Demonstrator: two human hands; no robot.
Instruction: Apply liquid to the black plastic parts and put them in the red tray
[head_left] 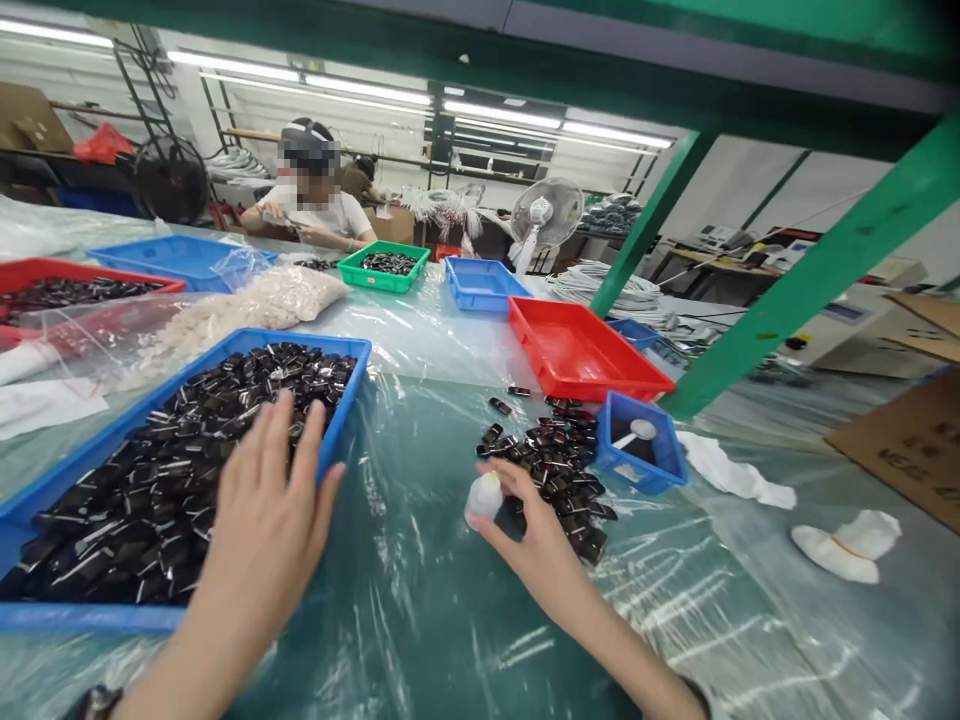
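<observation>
My left hand (pixel 266 500) hovers over or rests on the right part of a long blue tray (pixel 97 617) filled with small black plastic parts (pixel 142 500); its fingers are spread and nothing shows in it. Between the thumb and fingers of my right hand (pixel 529 525) is a small white bottle-like object (pixel 484 497), upright at the table. Just beyond and to the right of that hand lies a loose pile of black parts (pixel 559 450). A small blue bin (pixel 641 475) with a white round item in it touches the pile's right side.
An empty red tray (pixel 585 350) lies behind the pile. Farther back are a blue tray (pixel 484 285) and a green tray (pixel 384 268) of black parts. A bag of beige pieces (pixel 255 305) lies behind the long tray. A green post (pixel 817 270) slants at right. A person (pixel 326 215) sits opposite.
</observation>
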